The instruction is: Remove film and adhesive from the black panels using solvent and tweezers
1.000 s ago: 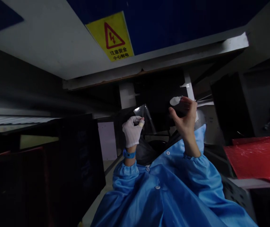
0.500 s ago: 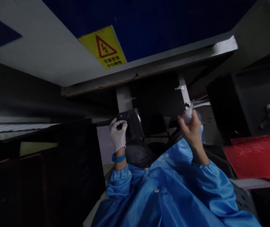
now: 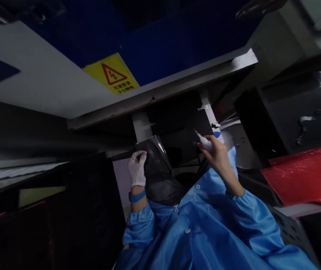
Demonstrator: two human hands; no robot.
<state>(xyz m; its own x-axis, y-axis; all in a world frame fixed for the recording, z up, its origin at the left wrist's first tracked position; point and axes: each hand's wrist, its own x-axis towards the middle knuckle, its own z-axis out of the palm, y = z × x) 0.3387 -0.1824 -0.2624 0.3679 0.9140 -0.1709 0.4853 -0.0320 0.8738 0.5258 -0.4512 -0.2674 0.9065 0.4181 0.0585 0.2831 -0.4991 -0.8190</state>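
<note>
Head view: the person in the blue coat (image 3: 205,234) is holding one thing in each hand.
Left hand: this white-gloved hand (image 3: 137,171) is bending its fingers, and thumb and forefinger are pinching the left edge of a clear sheet (image 3: 157,153).
Clear sheet: it is lying tilted above the person's lap, reflecting light along its right edge.
Right hand: this bare hand (image 3: 217,153) is closing thumb and fingers around a small white bottle (image 3: 206,143).
Bottle: its thin tip is pointing up and to the left, well apart from the sheet.
Wrist: a blue band (image 3: 137,196) is circling the left one.
Surroundings: a yellow warning sign (image 3: 112,74) is showing ahead; red wrap (image 3: 306,174) is lying at right.
</note>
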